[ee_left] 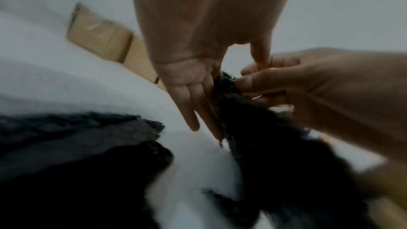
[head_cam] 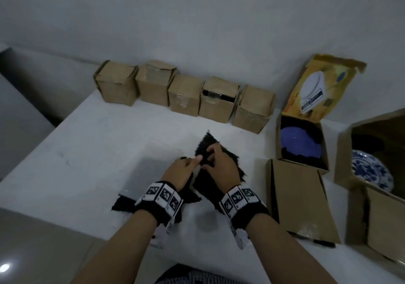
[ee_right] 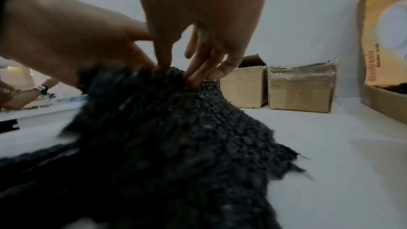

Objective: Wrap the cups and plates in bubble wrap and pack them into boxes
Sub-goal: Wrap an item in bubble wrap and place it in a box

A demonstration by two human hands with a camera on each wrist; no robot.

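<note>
Head view: black bubble wrap point(head_cam: 210, 169) lies centre-frame on the counter point(head_cam: 98, 143), long axis lower left to upper right. Both hands meet at its raised upper part; left hand point(head_cam: 182, 171) and right hand point(head_cam: 221, 163) each pinch it.

Left wrist: thumb and forefinger pinch the wrap point(ee_left: 226, 83); other fingers point(ee_left: 187, 104) straight.

Right wrist: fingertips point(ee_right: 198, 74) pinch the peak; sheet drapes toward lower frame.

Blue plate point(head_cam: 300, 141) sits unwrapped in a box, right of frame.

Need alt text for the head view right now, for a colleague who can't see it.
Both hands, left and right, pinch a sheet of black bubble wrap over a white table. Five small boxes line the wall; open boxes at right hold a purple plate and a blue-patterned plate.
</note>
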